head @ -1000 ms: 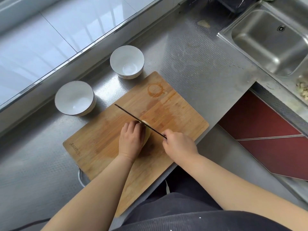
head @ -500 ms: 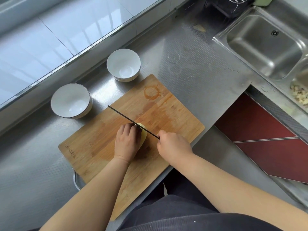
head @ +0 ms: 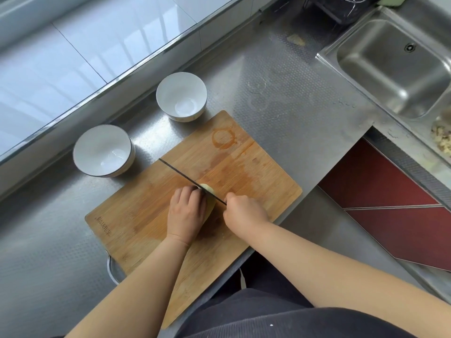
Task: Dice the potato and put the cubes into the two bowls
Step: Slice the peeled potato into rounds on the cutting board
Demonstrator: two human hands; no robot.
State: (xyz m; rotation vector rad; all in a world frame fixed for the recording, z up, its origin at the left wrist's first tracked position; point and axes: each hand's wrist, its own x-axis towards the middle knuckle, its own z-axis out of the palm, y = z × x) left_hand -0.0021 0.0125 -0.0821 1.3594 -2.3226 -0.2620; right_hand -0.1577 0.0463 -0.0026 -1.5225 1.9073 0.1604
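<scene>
Potato (head: 210, 191) sits mid cutting board (head: 136, 215), pale yellow and smooth, mostly hidden under the left hand (head: 186, 213), whose curled fingers press down on it. Right hand (head: 244, 211) is wrapped around the knife handle, which is fully covered. Knife (head: 185, 178) shows only a thin dark spine, edge-on, laid across the potato top. Board is rectangular, wood grain, with a ring stain at the far end and small printed lettering at the left corner, too small to read. Two round white glossy bowls (head: 103, 151) (head: 181, 96) stand on the far side, off the board. Counter (head: 280, 98) is dimpled steel. Sink (head: 395, 67) far right, cut off by the frame edge.
</scene>
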